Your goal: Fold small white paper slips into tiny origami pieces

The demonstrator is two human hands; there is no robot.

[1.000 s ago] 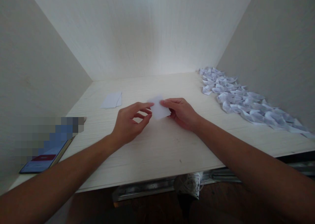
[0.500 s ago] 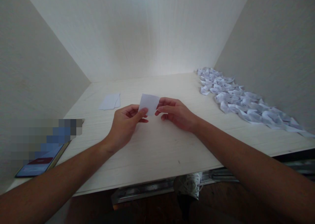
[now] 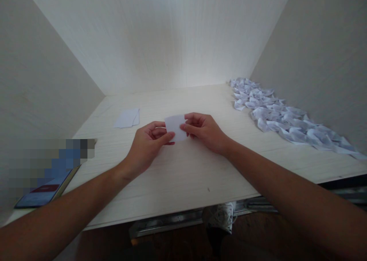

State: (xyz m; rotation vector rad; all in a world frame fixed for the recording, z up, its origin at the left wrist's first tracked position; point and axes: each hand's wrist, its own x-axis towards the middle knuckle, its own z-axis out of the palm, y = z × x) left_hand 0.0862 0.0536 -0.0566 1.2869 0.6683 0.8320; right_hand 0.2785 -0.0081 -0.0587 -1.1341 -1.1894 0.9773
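A small white sheet of paper [image 3: 176,126] is held up over the table between both hands. My left hand [image 3: 151,140] pinches its left edge, thumb in front and fingers behind. At the opposite edge, my right hand [image 3: 205,131] grips the sheet with the thumb on its face. The sheet looks flat, with no fold that I can make out. Beyond my left hand, a few loose white paper sheets [image 3: 126,118] lie overlapping on the table.
Many folded white paper pieces [image 3: 286,117] lie in a long heap along the right wall. A phone-like device [image 3: 43,194], partly blurred out, leans at the left. The pale tabletop [image 3: 172,180] ends in front, above a metal rail [image 3: 172,221] and a shoe [image 3: 220,217].
My right hand's fingers have closed on the right edge of the paper. The sheet has turned level and shifted slightly right and down, with my left hand still holding it.
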